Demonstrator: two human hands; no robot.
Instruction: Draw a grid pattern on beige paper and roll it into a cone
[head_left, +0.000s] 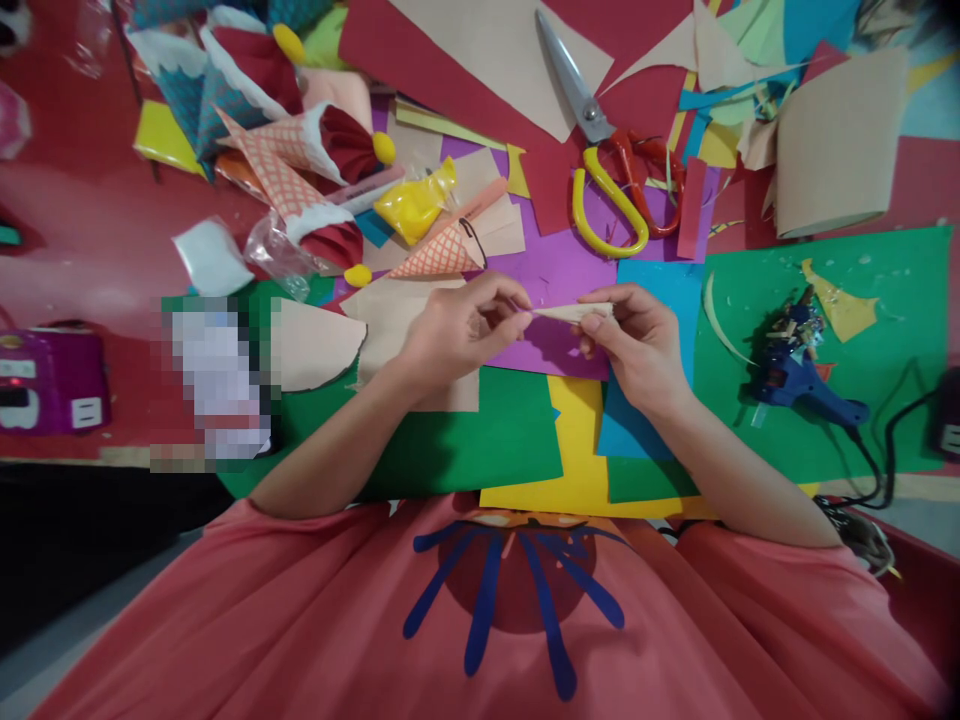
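Between my two hands is a small, narrow cone of rolled beige paper [574,312], held above a purple sheet [555,355]. My left hand [469,325] pinches its thin tip with thumb and fingers. At the wider end, my right hand [634,335] grips the cone between thumb and fingers. Just beyond my left hand lies a checked orange-and-white paper cone [442,252] with a dark cord at its mouth. Under my left wrist is a beige paper sheet [457,395], and beside it a rounded beige paper piece [315,345].
Large scissors [611,195] with yellow and red handles lie beyond my hands. A blue glue gun [806,385] with a cord rests on green sheet [900,430] at right. Finished checked cones [289,145] and a yellow packet [420,205] stand at back left. A phone [221,385] lies left.
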